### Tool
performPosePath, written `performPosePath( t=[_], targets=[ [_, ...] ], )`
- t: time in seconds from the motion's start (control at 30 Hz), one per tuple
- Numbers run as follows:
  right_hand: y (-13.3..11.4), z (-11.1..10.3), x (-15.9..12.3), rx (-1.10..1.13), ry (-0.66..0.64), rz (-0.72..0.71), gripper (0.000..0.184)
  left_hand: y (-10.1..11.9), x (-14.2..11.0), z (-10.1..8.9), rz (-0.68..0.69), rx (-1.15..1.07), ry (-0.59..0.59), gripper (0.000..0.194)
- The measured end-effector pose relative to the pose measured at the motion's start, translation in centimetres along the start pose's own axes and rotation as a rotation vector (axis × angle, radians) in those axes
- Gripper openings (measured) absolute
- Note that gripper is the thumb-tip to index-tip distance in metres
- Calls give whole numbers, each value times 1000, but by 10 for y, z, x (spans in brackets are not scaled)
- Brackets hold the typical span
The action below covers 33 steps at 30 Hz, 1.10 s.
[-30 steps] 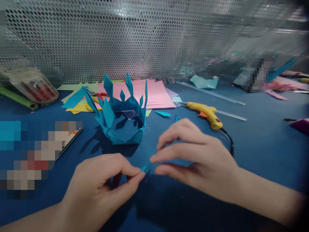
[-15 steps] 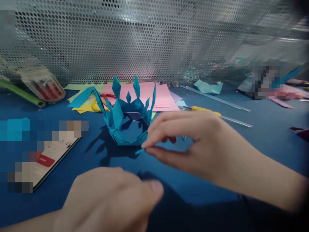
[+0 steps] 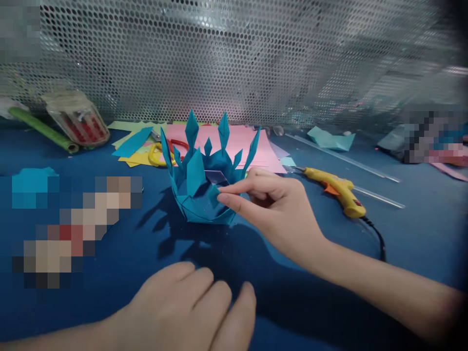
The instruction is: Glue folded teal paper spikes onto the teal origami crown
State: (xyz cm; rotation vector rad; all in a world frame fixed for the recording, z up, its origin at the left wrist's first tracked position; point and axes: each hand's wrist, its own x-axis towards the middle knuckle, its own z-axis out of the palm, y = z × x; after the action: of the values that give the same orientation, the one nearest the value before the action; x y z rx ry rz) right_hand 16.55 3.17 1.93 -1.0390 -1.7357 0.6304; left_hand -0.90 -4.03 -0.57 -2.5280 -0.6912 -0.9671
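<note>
A blue folded-paper crown (image 3: 208,214) with tall diamond-shaped points stands on the table in front of me. Between thumb and forefinger, my right hand (image 3: 281,204) pinches a small blue paper piece (image 3: 214,195) at the crown's front right rim. Whether that piece touches the rim, I cannot tell. My left hand (image 3: 186,307) is lower and nearer to me, its fingers curled into a loose fist with the thumb sticking out. Nothing shows in it, and its palm side is hidden.
A yellow glue gun (image 3: 336,190) with a black cord lies at right, near clear glue sticks (image 3: 380,197). Behind the crown are pink sheets (image 3: 268,156) and yellow-handled scissors (image 3: 155,155). At left are a jar (image 3: 82,122), a green roll (image 3: 44,129) and a blurred-out phone (image 3: 91,214).
The small blue paper piece has passed from my left hand's pinch to my right hand, which has carried it to the crown. My left hand has drawn back and curled. The view has shifted slightly.
</note>
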Motion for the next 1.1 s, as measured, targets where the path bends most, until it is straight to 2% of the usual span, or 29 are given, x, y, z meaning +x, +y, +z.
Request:
performPosePath(
  t=[0.03,0.13,0.27,0.6,0.63,0.93,1.1],
  targets=[
    [2,1,-2,-10,14,-10,3,0,0,1,-29,0,-112,24],
    [7,5,-6,-18,29,-25,4,-3,0,2,-36,51,-224,25],
    [9,8,-10,-9,17,-28,4,-5,1,1,-25,178,-297,25],
    [12,8,-14,-2,5,-3,4,-7,3,6,-40,257,-363,21],
    [13,9,-14,-6,1,-2,4,-7,3,6,-31,238,-409,20],
    [11,8,-15,0,-42,-53,6,-7,3,-2,-36,234,-373,20],
    [15,8,-14,-32,-50,-101,6,-8,5,0,-60,290,-373,21]
  ],
)
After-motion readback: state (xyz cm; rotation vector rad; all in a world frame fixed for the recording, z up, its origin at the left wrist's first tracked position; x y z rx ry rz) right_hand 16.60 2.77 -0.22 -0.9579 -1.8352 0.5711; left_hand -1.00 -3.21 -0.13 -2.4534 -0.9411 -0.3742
